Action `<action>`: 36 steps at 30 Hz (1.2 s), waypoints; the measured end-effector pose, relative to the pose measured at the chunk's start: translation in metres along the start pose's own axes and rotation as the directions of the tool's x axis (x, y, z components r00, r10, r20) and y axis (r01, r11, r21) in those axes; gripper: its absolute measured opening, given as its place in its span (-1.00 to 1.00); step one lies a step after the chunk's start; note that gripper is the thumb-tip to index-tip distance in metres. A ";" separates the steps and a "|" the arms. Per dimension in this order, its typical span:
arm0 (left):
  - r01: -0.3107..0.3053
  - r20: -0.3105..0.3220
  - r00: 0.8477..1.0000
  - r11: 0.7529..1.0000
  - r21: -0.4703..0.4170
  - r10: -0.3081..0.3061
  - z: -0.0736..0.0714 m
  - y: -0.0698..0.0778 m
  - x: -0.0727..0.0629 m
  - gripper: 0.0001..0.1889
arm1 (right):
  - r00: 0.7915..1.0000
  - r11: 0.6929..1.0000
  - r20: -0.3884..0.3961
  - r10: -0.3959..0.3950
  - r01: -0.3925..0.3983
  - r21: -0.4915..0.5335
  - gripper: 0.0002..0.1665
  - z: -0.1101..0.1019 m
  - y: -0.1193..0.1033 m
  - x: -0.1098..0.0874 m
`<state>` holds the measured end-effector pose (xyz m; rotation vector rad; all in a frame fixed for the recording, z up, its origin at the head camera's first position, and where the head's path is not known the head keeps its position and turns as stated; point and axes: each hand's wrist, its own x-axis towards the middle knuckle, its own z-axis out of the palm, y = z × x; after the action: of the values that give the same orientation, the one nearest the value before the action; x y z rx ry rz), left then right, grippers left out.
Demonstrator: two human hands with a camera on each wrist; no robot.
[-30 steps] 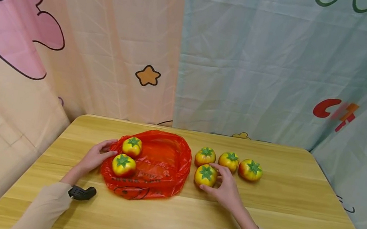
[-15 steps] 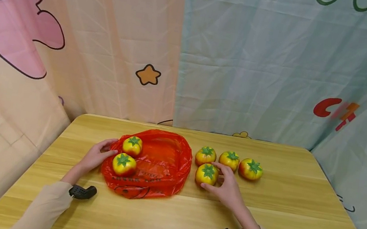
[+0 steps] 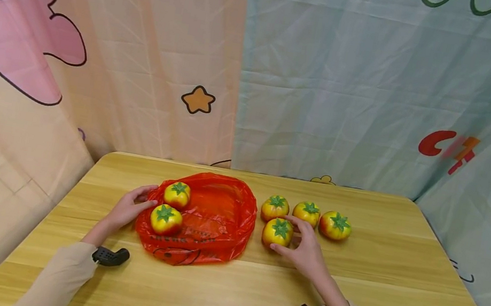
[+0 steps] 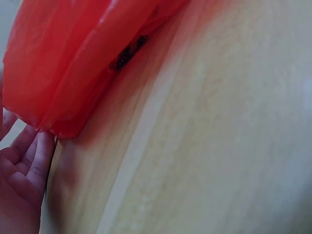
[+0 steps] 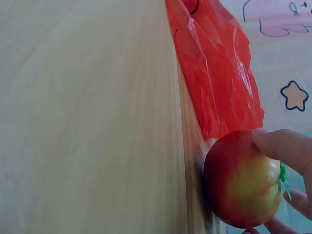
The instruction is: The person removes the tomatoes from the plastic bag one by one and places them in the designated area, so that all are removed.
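My right hand (image 3: 304, 249) holds a yellow-and-red toy tomato (image 3: 277, 234) with a green star-shaped top, thumb at its near side and fingers at its far side. In the right wrist view the same tomato (image 5: 243, 180) sits low over the wooden table, with the thumb (image 5: 280, 146) on its skin. A red plastic bag (image 3: 220, 214) lies spread out left of it. Two more tomatoes, one farther (image 3: 177, 196) and one nearer (image 3: 166, 221), rest on its left part. My left hand (image 3: 126, 209) pinches the bag's left edge; red film hides some fingertips in the left wrist view.
Behind the held tomato, a row of three tomatoes stands: left (image 3: 275, 209), middle (image 3: 306, 215) and right (image 3: 335, 226). The wooden table (image 3: 210, 304) reaches back to a printed curtain (image 3: 307, 104). Each wrist carries a black camera mount.
My right hand and its tomato have shifted very slightly to the right. The left hand, the bag and the other tomatoes have stayed in place.
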<state>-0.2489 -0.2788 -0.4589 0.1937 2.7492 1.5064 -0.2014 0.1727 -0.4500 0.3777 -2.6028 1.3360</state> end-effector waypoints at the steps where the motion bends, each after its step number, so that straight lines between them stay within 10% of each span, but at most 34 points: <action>1: 0.002 0.001 1.000 1.000 0.000 -0.002 0.000 0.000 0.000 -0.40 | 1.000 1.000 -0.001 0.002 -0.002 -0.001 -0.17 0.000 0.000 0.000; 36: 0.007 -0.007 1.000 1.000 0.006 -0.007 -0.002 0.000 0.001 -0.41 | 0.986 0.993 -0.129 -0.109 0.113 0.023 -0.22 0.015 -0.048 0.016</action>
<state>-0.2497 -0.2801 -0.4580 0.1782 2.7574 1.4998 -0.2027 0.1313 -0.4177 0.4209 -2.4237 1.3181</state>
